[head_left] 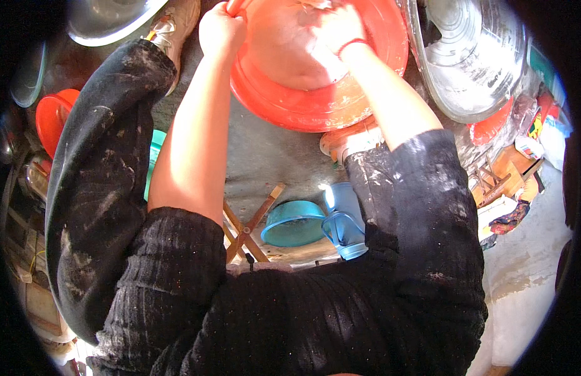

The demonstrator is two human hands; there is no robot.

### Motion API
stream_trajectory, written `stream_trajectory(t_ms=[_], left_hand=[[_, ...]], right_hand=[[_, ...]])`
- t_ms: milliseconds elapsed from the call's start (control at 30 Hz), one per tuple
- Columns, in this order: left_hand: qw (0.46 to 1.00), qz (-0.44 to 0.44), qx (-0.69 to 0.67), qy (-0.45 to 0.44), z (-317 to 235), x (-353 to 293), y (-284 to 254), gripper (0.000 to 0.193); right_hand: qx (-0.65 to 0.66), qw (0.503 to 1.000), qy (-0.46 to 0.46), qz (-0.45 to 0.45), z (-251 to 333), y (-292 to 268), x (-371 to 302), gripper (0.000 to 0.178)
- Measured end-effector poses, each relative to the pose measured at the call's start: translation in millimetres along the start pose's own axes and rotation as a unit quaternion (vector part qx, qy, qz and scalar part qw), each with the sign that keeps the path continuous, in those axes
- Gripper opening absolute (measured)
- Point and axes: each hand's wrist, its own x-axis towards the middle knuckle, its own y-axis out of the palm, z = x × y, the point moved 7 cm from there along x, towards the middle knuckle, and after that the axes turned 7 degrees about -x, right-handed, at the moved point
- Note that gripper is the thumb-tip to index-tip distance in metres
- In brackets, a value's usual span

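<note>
A large red basin (pixel 271 113) rests on the ground in front of me, between my shoes. Pale material, like flour or a cloudy mix, covers its inside (pixel 290 53); glare hides its texture. My left hand (pixel 221 28) is closed on the basin's rim at the upper left. Down inside the basin is my right hand (pixel 337 28), with a red band at the wrist. Strong sunlight washes out its fingers, and a small tan patch shows beside them at the top edge. Whether they hold anything is unclear.
At the right stands a big metal basin (pixel 475 94); another metal basin (pixel 108 25) is at the upper left. A red bowl (pixel 52 119) lies left of my leg. Beneath me are a teal basin (pixel 293 225), a blue jug (pixel 345 219) and crossed wooden legs (pixel 248 230). Small stools (pixel 497 182) stand right.
</note>
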Motion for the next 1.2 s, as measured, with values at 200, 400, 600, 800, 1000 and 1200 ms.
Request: stream_trajectory(t_ms=[200,400,600,800,1000,1200], left_hand=[[1.0,-0.014,0.011,0.02,4.7,4.8,2.8,0.029],[0.997,-0.047,0.011,0.061,0.4,6.2,3.4,0.022],[1.0,-0.001,0.027,0.014,5.0,7.4,5.3,0.028],[1.0,-0.014,0.013,0.017,-2.3,1.1,0.2,0.026],[1.0,0.007,-0.007,-0.011,-1.7,3.4,5.9,0.026],[1.0,0.003,0.017,-0.007,4.1,7.9,2.8,0.029]], right_hand=[[0.155,0.987,0.043,-0.025,-19.6,-1.2,-61.4,0.048],[0.15,0.965,0.026,0.214,61.6,45.9,-149.5,0.062],[0.102,0.983,0.083,0.129,27.2,83.4,-120.5,0.077],[0.283,0.893,0.348,0.029,35.9,94.8,-50.3,0.076],[0.022,0.989,0.119,0.084,137.7,82.8,-60.8,0.086],[0.077,0.99,0.116,0.011,65.7,73.8,-54.0,0.067]])
